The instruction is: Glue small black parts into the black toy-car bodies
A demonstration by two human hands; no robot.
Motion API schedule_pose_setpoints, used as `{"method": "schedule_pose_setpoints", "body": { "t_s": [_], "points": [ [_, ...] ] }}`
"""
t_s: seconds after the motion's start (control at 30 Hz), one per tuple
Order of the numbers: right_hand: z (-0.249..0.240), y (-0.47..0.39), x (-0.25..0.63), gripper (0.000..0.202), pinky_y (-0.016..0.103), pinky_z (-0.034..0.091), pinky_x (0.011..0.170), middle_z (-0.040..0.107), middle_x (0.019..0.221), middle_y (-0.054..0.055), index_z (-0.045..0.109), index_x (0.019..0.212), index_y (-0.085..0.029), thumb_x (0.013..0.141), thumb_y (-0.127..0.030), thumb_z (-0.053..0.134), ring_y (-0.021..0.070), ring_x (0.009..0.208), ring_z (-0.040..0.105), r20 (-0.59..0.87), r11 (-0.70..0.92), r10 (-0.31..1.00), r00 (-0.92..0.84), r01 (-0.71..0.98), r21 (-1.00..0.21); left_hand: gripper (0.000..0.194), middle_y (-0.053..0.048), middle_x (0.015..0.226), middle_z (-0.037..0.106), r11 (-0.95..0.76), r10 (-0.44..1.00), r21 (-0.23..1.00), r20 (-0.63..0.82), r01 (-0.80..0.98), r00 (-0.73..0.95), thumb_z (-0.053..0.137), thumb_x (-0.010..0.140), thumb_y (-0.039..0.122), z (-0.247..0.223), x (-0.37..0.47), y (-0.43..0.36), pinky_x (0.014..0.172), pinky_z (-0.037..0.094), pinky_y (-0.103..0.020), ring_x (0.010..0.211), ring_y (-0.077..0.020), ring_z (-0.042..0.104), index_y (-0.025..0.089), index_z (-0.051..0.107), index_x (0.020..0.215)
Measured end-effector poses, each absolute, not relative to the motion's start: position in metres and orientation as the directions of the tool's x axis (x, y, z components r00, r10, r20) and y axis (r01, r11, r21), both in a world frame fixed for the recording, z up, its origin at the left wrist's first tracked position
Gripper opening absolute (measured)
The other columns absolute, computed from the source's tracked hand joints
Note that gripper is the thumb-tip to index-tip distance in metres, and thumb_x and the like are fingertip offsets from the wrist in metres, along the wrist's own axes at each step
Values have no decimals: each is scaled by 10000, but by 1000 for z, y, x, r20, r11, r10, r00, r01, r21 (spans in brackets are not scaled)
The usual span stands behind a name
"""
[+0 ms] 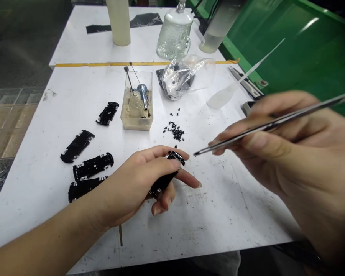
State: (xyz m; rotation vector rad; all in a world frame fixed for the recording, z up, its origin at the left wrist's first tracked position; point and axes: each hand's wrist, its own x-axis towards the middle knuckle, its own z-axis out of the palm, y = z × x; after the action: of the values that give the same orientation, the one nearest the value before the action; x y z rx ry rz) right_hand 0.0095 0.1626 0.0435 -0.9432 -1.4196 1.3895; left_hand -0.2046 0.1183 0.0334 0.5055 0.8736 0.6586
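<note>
My left hand [143, 174] grips a glossy black part [163, 182] between thumb and fingers, low over the white table [207, 230]. In my right hand [293, 149] is a pair of metal tweezers [264, 126], held like a pen. Their tip is just right of the black part, apart from it, with a tiny dark piece at the tip. Beyond my left hand lies a small pile of tiny black pieces [176, 132]. Several similar black parts [93, 165] rest to the left, one partly hidden by my left forearm.
A clear tray [137, 123] holds a small bottle and tools. Behind it are a plastic bag [175, 78], a glass jar [174, 34] and a pale cylinder [119, 23]. A white scoop [222, 96] lies at right, near a green bin [299, 50].
</note>
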Motion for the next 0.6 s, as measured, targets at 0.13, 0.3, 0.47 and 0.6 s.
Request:
{"method": "schedule_pose_setpoints", "body": {
  "t_s": [0.13, 0.3, 0.47, 0.6],
  "points": [
    [41, 168, 3, 176, 292, 679, 752, 789, 881, -16, 677, 1006, -257, 892, -182, 790, 176, 776, 780, 110, 92, 962, -249, -82, -992, 173, -95, 941, 792, 709, 666, 662, -513, -245, 541, 600, 1011, 269, 33, -208, 118, 438, 379, -158, 461, -31, 496, 163, 653, 1137],
    [26, 164, 3, 107, 399, 701, 774, 768, 903, -8, 675, 917, -257, 908, -217, 774, 227, 878, 789, 69, 13, 932, -356, -157, -987, 150, -95, 988, 801, 724, 620, 670, -524, -168, 584, 631, 1004, 282, 35, -211, 118, 446, 311, -170, 460, -13, 446, 176, 680, 1098],
    [25, 160, 6, 112, 412, 699, 743, 748, 892, -9, 659, 900, -262, 915, -224, 762, 221, 844, 785, 17, -58, 923, -383, -182, -982, 140, -90, 967, 808, 732, 608, 670, -560, -124, 563, 611, 997, 261, 37, -210, 121, 443, 286, -182, 440, -9, 419, 171, 698, 1061],
    [26, 158, 6, 96, 406, 699, 740, 745, 913, -11, 660, 916, -274, 938, -224, 739, 222, 877, 784, 11, -60, 915, -404, -162, -985, 151, -87, 962, 812, 734, 606, 667, -561, -126, 564, 604, 996, 254, 37, -209, 122, 443, 295, -178, 436, -6, 420, 168, 714, 1054]
  ]
}}
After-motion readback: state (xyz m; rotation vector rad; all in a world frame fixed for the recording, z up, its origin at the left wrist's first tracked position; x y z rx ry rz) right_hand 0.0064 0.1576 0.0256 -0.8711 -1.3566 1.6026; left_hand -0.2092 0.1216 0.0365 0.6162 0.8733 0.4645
